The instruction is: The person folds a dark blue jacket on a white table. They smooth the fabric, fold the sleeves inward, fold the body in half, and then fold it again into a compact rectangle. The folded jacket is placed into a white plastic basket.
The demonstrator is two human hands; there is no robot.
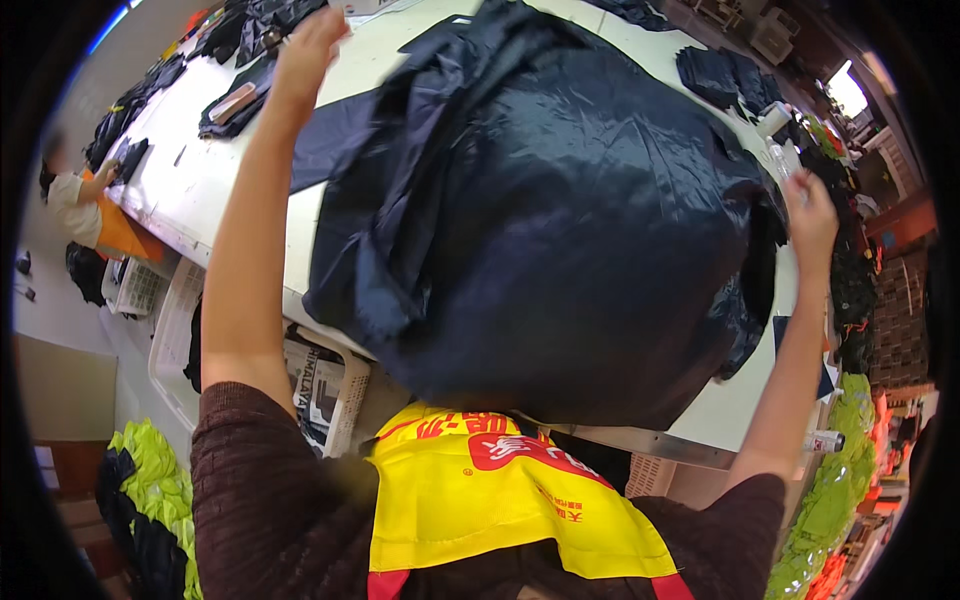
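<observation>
Navy-black main piece: large, glossy dark fabric garment [580,220], spread and puffed up across the middle of the long white table [190,180]; its near side covers part of the table's front edge.
Surface: creased and gathered along the left, smoother and shiny in the centre; a flat dark strip [330,140] shows beyond its left side.
Left hand: bare left hand [308,55], raised at the upper left, apart from the garment's main body; blurred, so whether the fingers grip anything cannot be told.
Right hand: bare right hand [812,215], just beside the garment's right margin, fingers bent, near a clear, shiny item [783,160]; contact or grip cannot be confirmed.
Hand spacing: well apart, one on each side of the garment.
Table, far left: pale oblong object [233,103] lying on dark folded cloth [225,125].
Table, far right: stack of folded dark fabric [725,75], with a white cylinder [772,118] near it.
Below front edge: white perforated plastic basket [350,400].
Wearer: bright yellow apron [480,500] with red print, dark brown sleeves [255,480].
Left side: co-worker in white top and orange apron [125,235], standing at the table.
</observation>
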